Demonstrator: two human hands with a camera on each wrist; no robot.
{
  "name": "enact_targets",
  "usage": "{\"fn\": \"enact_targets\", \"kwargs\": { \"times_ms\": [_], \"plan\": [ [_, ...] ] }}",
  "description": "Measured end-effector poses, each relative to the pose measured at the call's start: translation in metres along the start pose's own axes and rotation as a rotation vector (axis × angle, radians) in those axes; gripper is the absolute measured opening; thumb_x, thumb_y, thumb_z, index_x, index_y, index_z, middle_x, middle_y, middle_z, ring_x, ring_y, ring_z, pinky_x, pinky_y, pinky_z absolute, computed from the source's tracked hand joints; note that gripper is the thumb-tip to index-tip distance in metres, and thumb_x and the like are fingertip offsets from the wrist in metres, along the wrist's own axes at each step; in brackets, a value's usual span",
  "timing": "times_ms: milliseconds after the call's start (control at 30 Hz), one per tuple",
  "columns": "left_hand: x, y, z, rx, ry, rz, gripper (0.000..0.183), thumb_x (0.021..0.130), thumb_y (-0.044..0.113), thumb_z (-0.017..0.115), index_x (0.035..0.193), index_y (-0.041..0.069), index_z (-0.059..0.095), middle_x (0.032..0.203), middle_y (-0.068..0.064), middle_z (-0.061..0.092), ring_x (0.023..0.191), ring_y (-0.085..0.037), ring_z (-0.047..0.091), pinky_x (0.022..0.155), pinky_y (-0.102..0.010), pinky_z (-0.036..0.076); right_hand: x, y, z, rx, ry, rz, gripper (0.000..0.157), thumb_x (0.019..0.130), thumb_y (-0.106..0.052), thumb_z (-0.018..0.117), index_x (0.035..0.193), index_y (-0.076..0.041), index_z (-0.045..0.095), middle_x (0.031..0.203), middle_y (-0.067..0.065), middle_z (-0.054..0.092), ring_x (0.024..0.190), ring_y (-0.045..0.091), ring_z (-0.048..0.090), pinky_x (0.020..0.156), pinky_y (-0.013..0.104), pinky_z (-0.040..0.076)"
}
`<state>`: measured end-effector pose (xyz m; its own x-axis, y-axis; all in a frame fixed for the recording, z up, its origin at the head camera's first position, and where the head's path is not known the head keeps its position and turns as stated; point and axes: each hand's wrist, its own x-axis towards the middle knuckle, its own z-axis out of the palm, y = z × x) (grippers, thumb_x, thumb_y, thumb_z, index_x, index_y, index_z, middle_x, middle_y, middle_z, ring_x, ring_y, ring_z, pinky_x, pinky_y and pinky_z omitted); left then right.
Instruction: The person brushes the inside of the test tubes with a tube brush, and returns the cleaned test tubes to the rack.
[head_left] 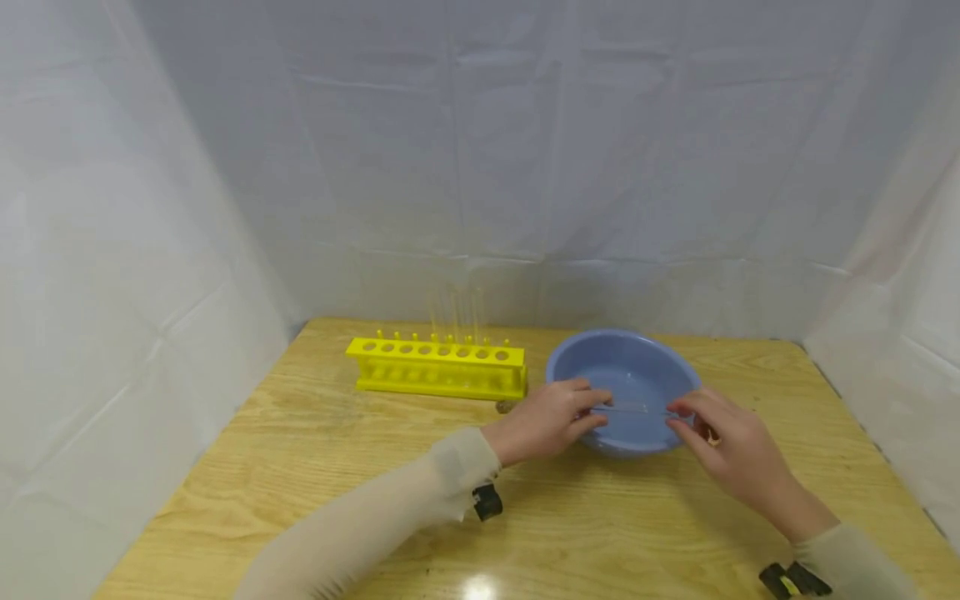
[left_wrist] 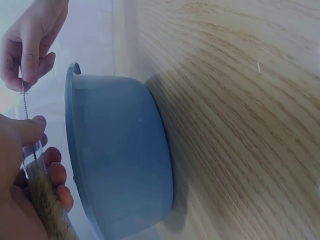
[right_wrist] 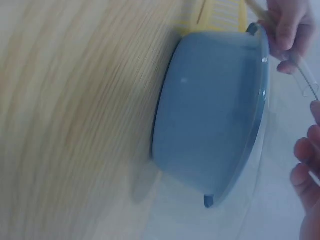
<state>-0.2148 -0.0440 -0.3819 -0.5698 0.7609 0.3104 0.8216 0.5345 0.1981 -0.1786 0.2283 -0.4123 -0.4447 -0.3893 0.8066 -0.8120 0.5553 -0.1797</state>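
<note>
In the head view my left hand (head_left: 551,419) grips a clear glass test tube (head_left: 632,409) held sideways over the blue plastic basin (head_left: 557,357). A tube brush sits inside the tube; its tan bristles (left_wrist: 46,202) show beneath the left fingers in the left wrist view. From the tube's mouth runs the brush's twisted wire handle (left_wrist: 23,89). My right hand (head_left: 738,442) pinches that wire with thumb and fingertips, above the basin's right rim. The palm hides part of the tube.
Left of the basin stands a yellow test tube rack (head_left: 442,377), with several clear tubes (head_left: 455,310) upright at its back. A small brownish patch (head_left: 506,407) shows by the rack's right end. White sheeting (head_left: 495,167) walls off the back and sides of the wooden table (head_left: 315,467).
</note>
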Motion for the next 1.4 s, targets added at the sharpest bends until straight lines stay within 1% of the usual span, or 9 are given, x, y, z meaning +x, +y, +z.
{"fn": "enact_targets", "kwargs": {
  "times_ms": [133, 233, 333, 533, 800, 1067, 1133, 1233, 1400],
  "plan": [
    [0.000, 0.000, 0.000, -0.025, -0.005, 0.006, 0.029, 0.103, 0.027, 0.059, 0.127, 0.015, 0.068, 0.101, 0.004, 0.065, 0.078, 0.000, 0.055, 0.068, -0.011, 0.045, 0.001, 0.001, 0.000, -0.077, 0.071, -0.125, 0.039, 0.105, -0.037, 0.053, 0.091, -0.008, 0.075, 0.083, -0.005, 0.067, 0.063, -0.001, 0.050, 0.054, 0.013, 0.040],
    [0.000, 0.000, 0.001, -0.018, -0.008, 0.009, 0.029, 0.103, 0.028, 0.059, 0.127, 0.015, 0.068, 0.101, 0.004, 0.065, 0.079, 0.000, 0.056, 0.069, -0.011, 0.045, 0.002, 0.000, 0.000, -0.092, 0.087, -0.167, 0.039, 0.105, -0.035, 0.053, 0.088, -0.008, 0.075, 0.081, -0.004, 0.069, 0.061, 0.002, 0.052, 0.054, 0.015, 0.041],
    [0.000, 0.000, 0.002, 0.015, -0.010, 0.015, 0.029, 0.102, 0.028, 0.060, 0.127, 0.015, 0.068, 0.101, 0.003, 0.066, 0.079, -0.001, 0.056, 0.069, -0.012, 0.046, 0.002, -0.002, -0.001, -0.056, 0.047, -0.123, 0.035, 0.105, -0.034, 0.054, 0.088, -0.010, 0.073, 0.079, -0.007, 0.066, 0.062, -0.001, 0.050, 0.055, 0.013, 0.040],
    [0.001, 0.000, 0.006, 0.114, 0.033, 0.063, 0.030, 0.101, 0.029, 0.062, 0.126, 0.014, 0.068, 0.096, 0.002, 0.064, 0.079, -0.007, 0.058, 0.070, -0.018, 0.047, 0.000, -0.010, -0.005, 0.116, -0.078, 0.266, 0.006, 0.094, -0.012, 0.072, 0.088, -0.014, 0.070, 0.071, -0.010, 0.059, 0.058, -0.002, 0.043, 0.052, 0.013, 0.036],
    [0.003, 0.001, 0.010, 0.243, 0.101, 0.129, 0.029, 0.101, 0.031, 0.063, 0.125, 0.016, 0.067, 0.090, 0.002, 0.058, 0.075, -0.009, 0.055, 0.067, -0.020, 0.047, 0.009, -0.015, -0.015, 0.425, -0.240, 0.768, 0.026, 0.101, -0.022, 0.063, 0.085, -0.002, 0.059, 0.056, -0.001, 0.048, 0.047, 0.016, 0.045, 0.044, 0.031, 0.038],
    [0.004, 0.003, 0.010, 0.334, 0.113, 0.167, 0.025, 0.101, 0.031, 0.062, 0.122, 0.017, 0.066, 0.088, 0.002, 0.057, 0.072, -0.009, 0.055, 0.065, -0.020, 0.047, 0.014, -0.008, -0.014, 1.078, -0.196, 1.098, 0.031, 0.104, -0.009, 0.052, 0.073, -0.011, 0.051, 0.061, -0.005, 0.036, 0.048, 0.009, 0.033, 0.050, 0.033, 0.019],
    [0.005, 0.004, 0.009, 0.324, 0.102, 0.155, 0.027, 0.101, 0.031, 0.063, 0.123, 0.016, 0.067, 0.089, 0.002, 0.058, 0.073, -0.009, 0.055, 0.066, -0.019, 0.047, 0.014, -0.009, -0.012, 1.029, -0.181, 1.094, 0.028, 0.104, -0.013, 0.054, 0.076, -0.007, 0.054, 0.061, -0.005, 0.039, 0.048, 0.010, 0.036, 0.049, 0.031, 0.024],
    [0.005, 0.003, 0.008, 0.265, 0.100, 0.132, 0.030, 0.099, 0.029, 0.065, 0.125, 0.013, 0.068, 0.090, 0.002, 0.060, 0.076, -0.009, 0.057, 0.068, -0.019, 0.048, 0.011, -0.012, -0.007, 0.773, -0.160, 0.994, 0.025, 0.102, -0.020, 0.061, 0.089, 0.001, 0.060, 0.062, -0.003, 0.049, 0.051, 0.012, 0.046, 0.051, 0.030, 0.039],
    [0.004, 0.001, 0.006, 0.196, 0.087, 0.104, 0.031, 0.100, 0.028, 0.065, 0.127, 0.012, 0.067, 0.093, 0.002, 0.062, 0.079, -0.007, 0.058, 0.071, -0.016, 0.049, 0.003, -0.013, 0.000, 0.406, -0.056, 0.641, 0.015, 0.093, -0.004, 0.070, 0.108, -0.001, 0.068, 0.075, 0.000, 0.064, 0.055, 0.010, 0.053, 0.050, 0.024, 0.046]
  ]
}}
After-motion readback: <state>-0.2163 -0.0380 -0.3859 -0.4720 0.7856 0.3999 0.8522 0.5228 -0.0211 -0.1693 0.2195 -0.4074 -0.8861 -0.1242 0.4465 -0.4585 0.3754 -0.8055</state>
